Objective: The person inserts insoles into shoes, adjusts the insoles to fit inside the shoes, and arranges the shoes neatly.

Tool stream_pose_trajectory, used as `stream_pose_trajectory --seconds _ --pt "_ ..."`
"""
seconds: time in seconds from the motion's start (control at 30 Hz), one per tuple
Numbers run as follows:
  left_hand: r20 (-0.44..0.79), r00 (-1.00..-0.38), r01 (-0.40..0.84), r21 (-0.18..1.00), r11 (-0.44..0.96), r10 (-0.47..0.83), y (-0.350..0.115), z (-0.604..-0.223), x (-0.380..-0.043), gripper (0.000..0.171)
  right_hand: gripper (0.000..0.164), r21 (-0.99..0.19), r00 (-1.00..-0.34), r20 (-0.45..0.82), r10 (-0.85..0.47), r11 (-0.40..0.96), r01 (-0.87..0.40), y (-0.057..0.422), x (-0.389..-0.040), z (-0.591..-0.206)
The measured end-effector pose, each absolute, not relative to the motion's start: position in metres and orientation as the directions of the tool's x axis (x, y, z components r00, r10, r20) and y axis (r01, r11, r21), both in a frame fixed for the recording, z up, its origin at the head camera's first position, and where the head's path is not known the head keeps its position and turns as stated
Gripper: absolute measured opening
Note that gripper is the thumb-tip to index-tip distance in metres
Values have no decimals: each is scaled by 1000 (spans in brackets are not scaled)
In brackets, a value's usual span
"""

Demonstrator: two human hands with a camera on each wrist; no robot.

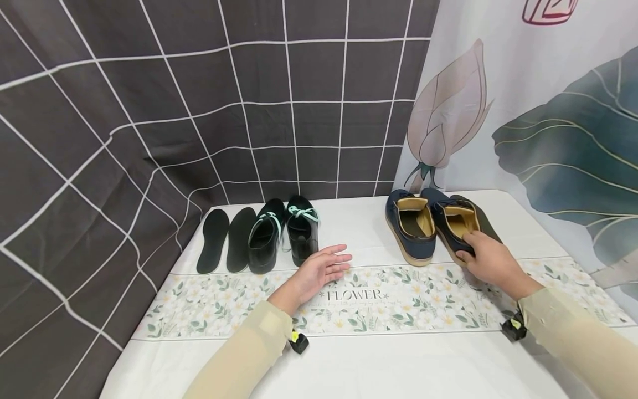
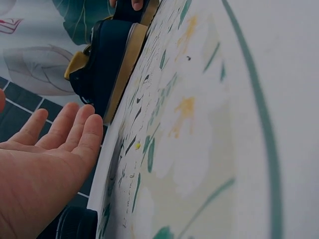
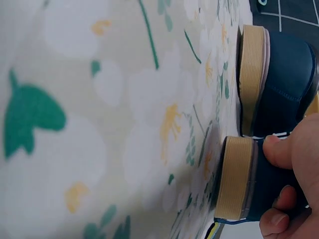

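Note:
My right hand (image 1: pixel 485 257) grips the heel of a navy shoe (image 1: pixel 441 228) with a tan sole and yellow lining. In the right wrist view the thumb presses one side of that shoe's heel (image 3: pixel 265 186), with fingers curled at the other side. Its mate, another navy shoe (image 1: pixel 418 247), stands just left of it with a dark insole inside. My left hand (image 1: pixel 319 271) is held with fingers extended and nothing in them, in front of a black shoe (image 1: pixel 305 244) with mint laces. In the left wrist view, this hand's palm (image 2: pixel 45 169) faces up.
A second black shoe (image 1: pixel 262 259) stands left of the first. Two black insoles (image 1: pixel 212 241) lie side by side at the far left. Another dark insole (image 1: pixel 484 219) lies right of the navy shoes. A grid-patterned dark curtain (image 1: pixel 319 127) rises behind the white tabletop (image 1: pixel 349 213).

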State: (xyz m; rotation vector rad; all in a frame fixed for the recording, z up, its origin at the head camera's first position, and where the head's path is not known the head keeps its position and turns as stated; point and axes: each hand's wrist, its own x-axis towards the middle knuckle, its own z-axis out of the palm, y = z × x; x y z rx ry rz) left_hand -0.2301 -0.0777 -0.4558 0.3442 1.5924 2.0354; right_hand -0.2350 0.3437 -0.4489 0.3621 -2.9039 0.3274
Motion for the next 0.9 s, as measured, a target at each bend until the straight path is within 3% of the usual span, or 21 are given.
stream_pose_trajectory --seconds 0.33,0.9 --pt "-131 -828 -260 951 -167 545 -78 -456 -230 56 32 -211 -958 219 -185 950 -231 343 -235 -451" --pt "-126 -829 -250 955 -158 545 -78 -456 -230 57 19 -235 -926 345 -153 941 -243 345 -228 -430"
